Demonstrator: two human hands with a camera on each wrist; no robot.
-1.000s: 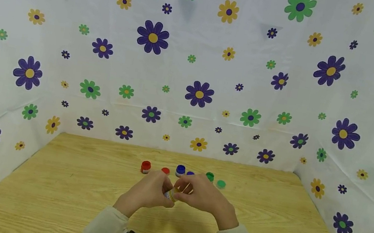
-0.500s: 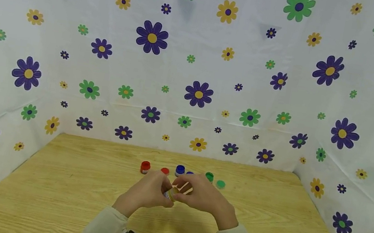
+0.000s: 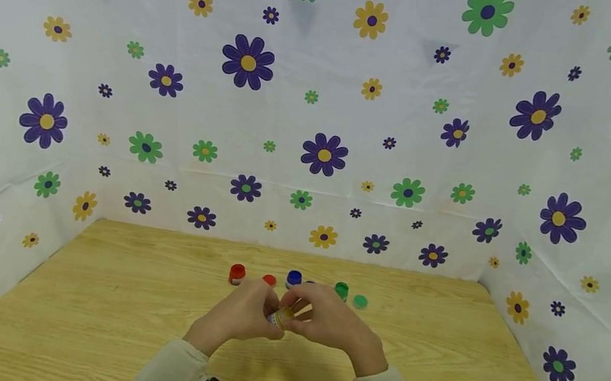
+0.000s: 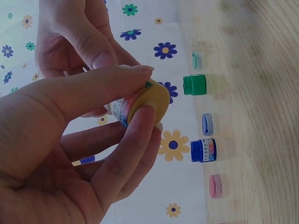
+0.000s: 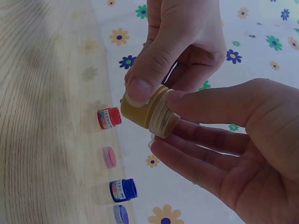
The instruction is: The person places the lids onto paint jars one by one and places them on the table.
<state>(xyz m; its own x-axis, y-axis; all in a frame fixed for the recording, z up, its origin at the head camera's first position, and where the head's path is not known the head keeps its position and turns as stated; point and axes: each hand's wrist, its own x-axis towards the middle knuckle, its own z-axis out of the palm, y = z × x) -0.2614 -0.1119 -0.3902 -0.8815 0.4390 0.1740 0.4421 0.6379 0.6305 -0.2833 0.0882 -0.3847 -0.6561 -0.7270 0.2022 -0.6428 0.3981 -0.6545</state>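
Note:
My left hand (image 3: 238,311) grips a small jar of ochre-yellow paint (image 4: 158,103) by its body, thumb and fingers on opposite sides. The jar is tilted above the table, its base facing the left wrist camera. On its other end sits a clear, ridged lid (image 5: 162,116). My right hand (image 3: 329,319) pinches this lid, the thumb (image 5: 210,106) on its side and fingertips underneath. Part of the label (image 4: 122,108) shows between the left fingers. Whether the lid is tight or loose I cannot tell.
Behind the hands, a row holds an uncapped red jar (image 3: 237,274), red lid (image 3: 269,280), blue jar (image 3: 294,279), blue lid (image 4: 207,124), green jar (image 3: 341,290) and green lid (image 3: 360,301). A flower-printed cloth (image 3: 294,114) surrounds the wooden table (image 3: 130,296).
The right thumb and fingers have shifted slightly at the lid. The left hand keeps its hold on the yellow jar, and the row of jars and lids stays put.

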